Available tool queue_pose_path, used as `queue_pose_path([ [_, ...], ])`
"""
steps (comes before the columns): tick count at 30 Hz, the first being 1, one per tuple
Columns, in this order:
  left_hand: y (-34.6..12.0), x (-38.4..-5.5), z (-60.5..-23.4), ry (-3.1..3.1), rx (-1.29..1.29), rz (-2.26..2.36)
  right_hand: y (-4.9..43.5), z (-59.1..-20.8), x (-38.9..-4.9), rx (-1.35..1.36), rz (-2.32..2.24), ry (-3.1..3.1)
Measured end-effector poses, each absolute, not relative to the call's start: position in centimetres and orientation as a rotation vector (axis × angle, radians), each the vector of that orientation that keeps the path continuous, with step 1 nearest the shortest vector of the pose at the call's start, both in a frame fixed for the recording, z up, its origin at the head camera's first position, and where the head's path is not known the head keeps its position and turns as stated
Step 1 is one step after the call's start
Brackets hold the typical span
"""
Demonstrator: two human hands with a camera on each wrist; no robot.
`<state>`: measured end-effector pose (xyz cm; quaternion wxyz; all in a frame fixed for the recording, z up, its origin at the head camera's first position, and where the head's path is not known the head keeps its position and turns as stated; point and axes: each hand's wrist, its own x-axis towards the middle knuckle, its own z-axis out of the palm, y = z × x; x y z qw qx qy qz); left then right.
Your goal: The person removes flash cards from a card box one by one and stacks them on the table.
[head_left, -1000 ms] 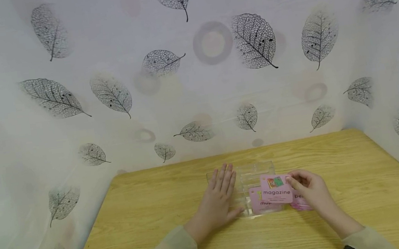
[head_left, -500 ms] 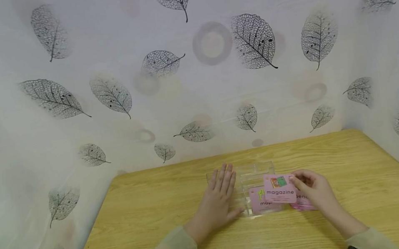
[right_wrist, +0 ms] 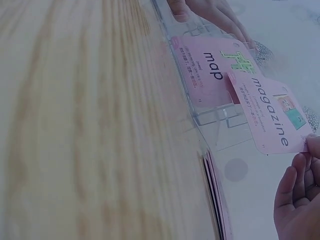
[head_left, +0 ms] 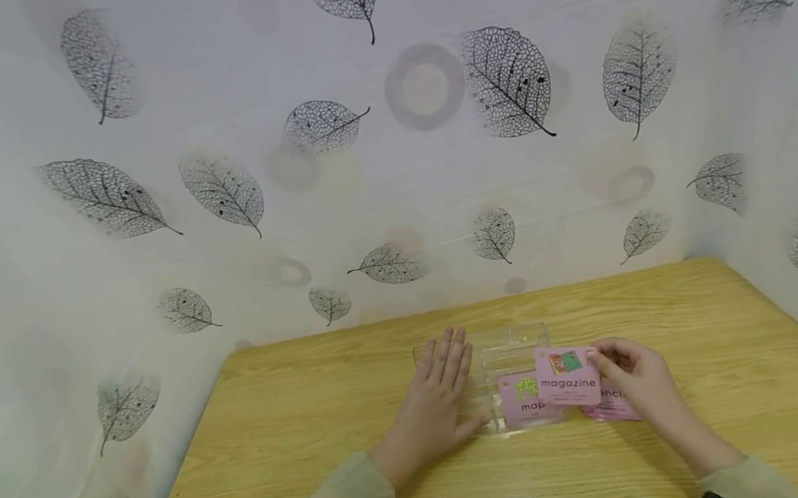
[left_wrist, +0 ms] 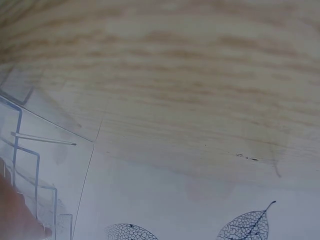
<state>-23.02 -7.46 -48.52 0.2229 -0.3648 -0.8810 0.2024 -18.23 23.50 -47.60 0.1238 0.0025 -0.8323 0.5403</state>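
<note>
My right hand (head_left: 641, 378) pinches a pink word card (head_left: 565, 377) reading "magazine" by its upper right corner, between thumb and fingers. Its left part overlaps a second pink card (head_left: 520, 411) reading "map", which stands in the front of a clear plastic tiered card rack (head_left: 512, 337). My left hand (head_left: 434, 400) lies over the rack's left side with fingers straight; only a fingertip (left_wrist: 20, 220) shows beside the stepped tiers in the left wrist view. A small stack of pink cards (head_left: 617, 409), the top one partly hidden and lettered "penc…", is just below my right hand.
The rack stands on a wood-grain table (head_left: 302, 430), towards its back half. Behind and at both sides hangs a pale leaf-print cloth (head_left: 362, 195). In the right wrist view the card stack (right_wrist: 216, 197) appears edge-on beside the rack's right end.
My right hand has moved a little to the right with the magazine card, uncovering more of the map card. The left hand and the rack have stayed in place.
</note>
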Motion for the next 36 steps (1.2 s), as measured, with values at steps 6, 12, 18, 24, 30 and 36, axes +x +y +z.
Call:
queue_pose_path([
  [6, -7.5, -23.1, -48.6, -2.438, -1.01, 0.547, 23.8, -47.6, -18.2, 0.002, 1.562, -2.436],
  [12, -7.4, -23.1, -48.6, -2.439, -1.012, 0.554, 24.0, -47.6, -18.3, 0.004, 1.55, -2.444],
  [18, -7.4, -23.1, -48.6, -2.442, -1.018, 0.526, 24.2, -47.7, -18.3, -0.029, 1.56, -2.439],
  [24, -7.4, -23.1, -48.8, -2.438, -1.018, 0.517, 24.5, -47.7, -18.1, -0.024, 1.538, -2.431],
  [30, -7.4, -23.2, -48.8, -2.428, -1.021, 0.517, 24.8, -47.7, -17.9, -0.024, 1.531, -2.43],
  [36, -7.5, -23.2, -48.8, -2.422, -1.011, 0.538, 25.2, -47.7, -17.8, -0.004, 1.552, -2.422],
])
